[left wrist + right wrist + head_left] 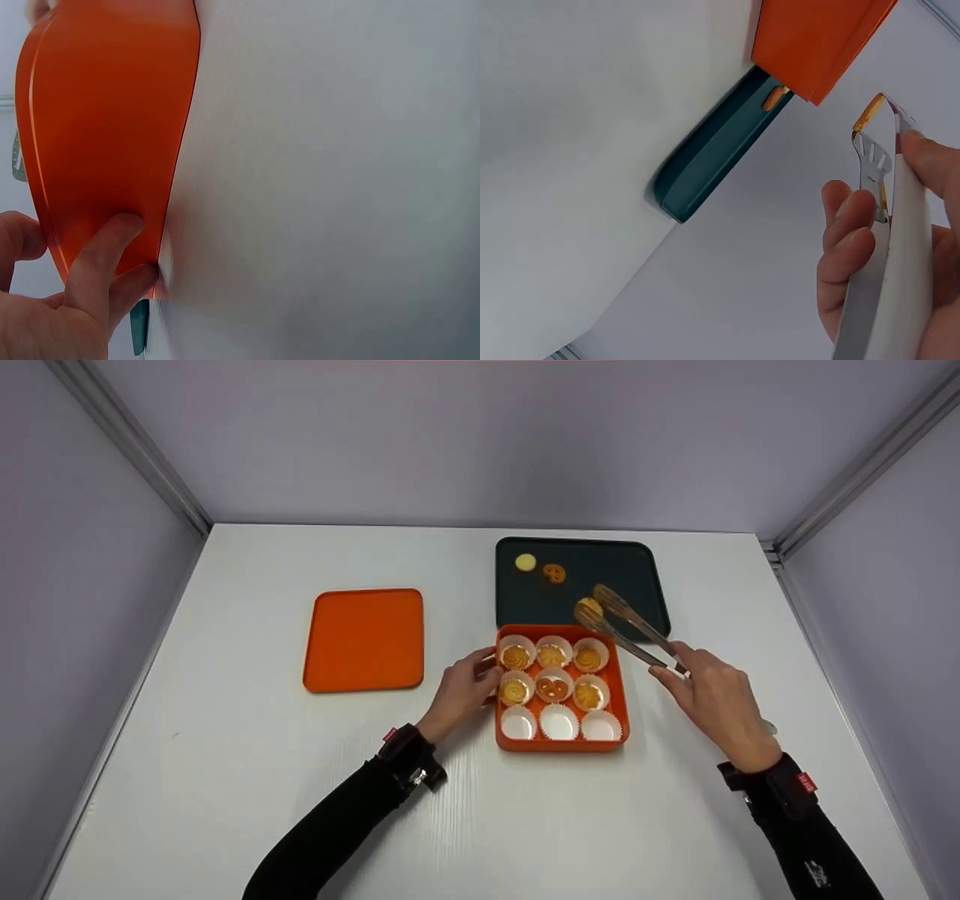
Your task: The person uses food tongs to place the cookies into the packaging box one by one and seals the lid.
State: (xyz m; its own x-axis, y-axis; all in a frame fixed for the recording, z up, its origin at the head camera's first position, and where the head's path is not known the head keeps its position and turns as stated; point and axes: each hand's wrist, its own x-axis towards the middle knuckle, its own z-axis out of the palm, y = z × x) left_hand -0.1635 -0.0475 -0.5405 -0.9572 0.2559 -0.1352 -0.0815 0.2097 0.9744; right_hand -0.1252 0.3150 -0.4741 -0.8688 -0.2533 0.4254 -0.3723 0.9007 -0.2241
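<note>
An orange box (pixel 619 701) (pixel 105 135) (pixel 817 45) holds white paper cups; the two far rows carry cookies, the near row of cups is empty. My left hand (pixel 463 690) (pixel 82 292) rests against the box's left wall, with its fingers touching it. Metal tongs (pixel 626 630) (pixel 877 225) are gripped in my right hand (pixel 712 701) (pixel 870 247). Their tips pinch a yellow cookie (pixel 589 606) (pixel 870 112) above the near edge of the dark tray (pixel 637 577) (pixel 712 150). On that tray lie a pale round cookie (pixel 526 562) and a brown pretzel-shaped cookie (pixel 554 574).
An orange lid (pixel 365 639) lies flat to the left of the box. The white table (pixel 225 780) is walled in by grey panels on three sides.
</note>
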